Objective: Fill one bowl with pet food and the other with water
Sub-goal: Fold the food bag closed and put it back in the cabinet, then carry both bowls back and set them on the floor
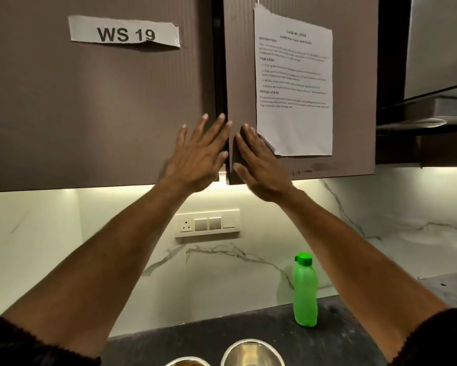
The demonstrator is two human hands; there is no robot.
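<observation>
Both my arms reach up to the wall cabinet. My left hand [198, 154] lies flat with spread fingers on the left cabinet door [97, 101], near its inner edge. My right hand [257, 165] presses flat on the right cabinet door [241, 75], beside the gap between the doors; neither hand holds anything. A green water bottle [305, 290] with a green cap stands upright on the dark counter [222, 336]. Two metal bowls sit at the bottom edge: one [251, 352] looks empty, the other [187, 362] is mostly cut off.
A paper task sheet [293, 83] is taped to the right door and a "WS 19" label [124, 33] to the left door. A switch and socket panel [207, 223] sits on the marble backsplash. A range hood [433, 107] projects at the upper right.
</observation>
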